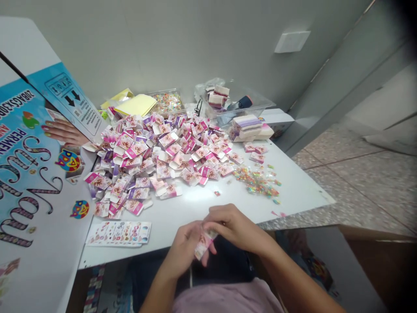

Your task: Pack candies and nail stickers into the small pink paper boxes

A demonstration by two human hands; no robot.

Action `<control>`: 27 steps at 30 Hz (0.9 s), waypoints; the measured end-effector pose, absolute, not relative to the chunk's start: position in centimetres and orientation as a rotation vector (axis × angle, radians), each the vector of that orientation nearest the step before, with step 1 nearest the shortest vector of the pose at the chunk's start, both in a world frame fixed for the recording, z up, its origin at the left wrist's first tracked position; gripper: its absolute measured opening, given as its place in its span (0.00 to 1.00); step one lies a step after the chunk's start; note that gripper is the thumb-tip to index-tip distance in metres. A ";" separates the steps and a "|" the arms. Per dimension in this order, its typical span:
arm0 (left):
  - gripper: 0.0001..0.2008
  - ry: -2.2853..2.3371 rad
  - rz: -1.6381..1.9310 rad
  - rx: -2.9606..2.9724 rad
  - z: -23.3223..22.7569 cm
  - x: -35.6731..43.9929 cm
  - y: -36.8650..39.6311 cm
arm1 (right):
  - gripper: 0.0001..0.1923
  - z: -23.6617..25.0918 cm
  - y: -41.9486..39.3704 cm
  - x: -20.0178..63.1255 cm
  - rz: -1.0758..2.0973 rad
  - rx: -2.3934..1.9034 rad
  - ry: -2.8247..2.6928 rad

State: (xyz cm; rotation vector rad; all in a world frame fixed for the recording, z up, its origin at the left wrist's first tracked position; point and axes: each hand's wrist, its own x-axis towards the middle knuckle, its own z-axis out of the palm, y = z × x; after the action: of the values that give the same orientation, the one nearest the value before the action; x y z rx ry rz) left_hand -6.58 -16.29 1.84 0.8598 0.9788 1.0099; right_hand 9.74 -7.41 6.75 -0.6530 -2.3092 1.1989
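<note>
Small pink-white carton [203,243] at lower centre of frame, off near edge of table [202,208], above lap. Left hand [184,252] grips its lower part from below, fingers curled; right hand [233,226] pinches upper end, seemingly working flap. Held close to body, likely for finger control. Above, heap of flat cartons [156,156] across mid-frame, within reach. Loose colourful bits [257,180] to right of heap. Sticker sheet [120,232] lower left. Large printed box [32,174] along left edge.
</note>
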 end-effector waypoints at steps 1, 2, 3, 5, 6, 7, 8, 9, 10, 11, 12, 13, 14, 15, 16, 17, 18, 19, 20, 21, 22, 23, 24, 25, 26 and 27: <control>0.24 0.976 1.010 0.841 1.7 -6.6 -16.4 | 0.17 6.7 -7.5 9.7 1.149 -0.645 -2.338; 0.25 0.979 1.015 0.820 1.7 -6.6 -16.5 | 0.15 6.5 -7.7 9.7 1.086 -0.666 -2.343; 0.25 0.988 1.022 0.802 1.8 -6.5 -16.7 | 0.12 6.2 -7.9 9.6 1.031 -0.720 -2.317; 0.24 1.029 1.027 0.800 2.2 -6.3 -17.1 | 0.09 5.1 -8.3 9.1 0.971 -0.879 -2.173; 0.23 1.049 1.025 0.822 2.5 -6.1 -17.2 | 0.08 4.5 -8.5 8.9 0.956 -0.953 -2.077; 0.22 1.063 1.017 0.858 2.7 -5.9 -17.3 | 0.08 4.0 -8.6 8.6 0.937 -0.998 -1.986; 0.22 1.067 1.006 0.899 2.9 -5.7 -17.3 | 0.08 3.5 -8.8 8.4 0.907 -1.000 -1.917; 0.21 1.065 0.999 0.930 3.0 -5.5 -17.3 | 0.09 3.2 -8.9 8.2 0.858 -0.967 -1.870; 0.20 1.066 1.001 0.945 3.1 -5.4 -17.2 | 0.09 3.1 -9.0 8.1 0.799 -0.914 -1.845; 0.19 1.076 1.015 0.944 3.2 -5.4 -17.0 | 0.08 3.1 -9.1 8.0 0.750 -0.849 -1.850; 0.18 1.094 1.043 0.933 3.3 -5.4 -16.8 | 0.06 3.2 -9.2 8.1 0.726 -0.786 -1.877; 0.17 1.109 1.080 0.917 3.4 -5.5 -16.5 | 0.05 3.5 -9.3 8.1 0.738 -0.737 -1.919; 0.16 1.114 1.118 0.904 3.5 -5.6 -16.3 | 0.07 3.7 -9.5 8.3 0.782 -0.708 -1.966; 0.16 1.109 1.148 0.900 3.6 -5.8 -16.1 | 0.09 3.9 -9.6 8.5 0.845 -0.697 -2.010; 0.15 1.096 1.163 0.903 3.6 -6.0 -16.0 | 0.11 4.0 -9.6 8.7 0.905 -0.701 -2.044; 0.15 1.078 1.163 0.904 3.7 -6.2 -15.9 | 0.12 4.1 -9.6 8.9 0.937 -0.718 -2.069; 0.14 1.062 1.149 0.902 3.8 -6.3 -15.9 | 0.13 4.1 -9.6 9.1 0.928 -0.737 -2.091; 0.14 1.047 1.127 0.898 3.7 -6.4 -16.0 | 0.15 4.0 -9.5 9.2 0.879 -0.754 -2.124; 0.14 1.033 1.106 0.891 3.7 -6.4 -16.1 | 0.16 4.0 -9.4 9.4 0.805 -0.768 -2.163; 0.14 1.019 1.094 0.883 3.6 -6.4 -16.2 | 0.17 4.0 -9.3 9.4 0.729 -0.775 -2.205; 0.15 1.004 1.089 0.875 3.5 -6.4 -16.3 | 0.18 4.0 -9.2 9.5 0.671 -0.773 -2.245; 0.14 0.991 1.087 0.869 3.4 -6.4 -16.4 | 0.18 4.0 -9.1 9.5 0.641 -0.763 -2.278; 0.14 0.980 1.085 0.863 3.2 -6.4 -16.4 | 0.18 4.0 -9.1 9.5 0.641 -0.746 -2.298; 0.14 0.970 1.086 0.849 3.1 -6.4 -16.4 | 0.18 4.1 -9.2 9.5 0.660 -0.721 -2.302; 0.13 0.959 1.086 0.826 3.0 -6.4 -16.3 | 0.18 4.1 -9.3 9.5 0.684 -0.691 -2.289; 0.13 0.955 1.087 0.794 2.9 -6.4 -16.3 | 0.17 4.2 -9.4 9.5 0.709 -0.665 -2.259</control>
State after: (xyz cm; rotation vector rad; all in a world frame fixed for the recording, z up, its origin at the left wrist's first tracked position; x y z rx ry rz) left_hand -6.38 -16.27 2.95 0.7939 0.9549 1.0867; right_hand 9.45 -9.45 4.20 -0.6651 -2.2592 0.7090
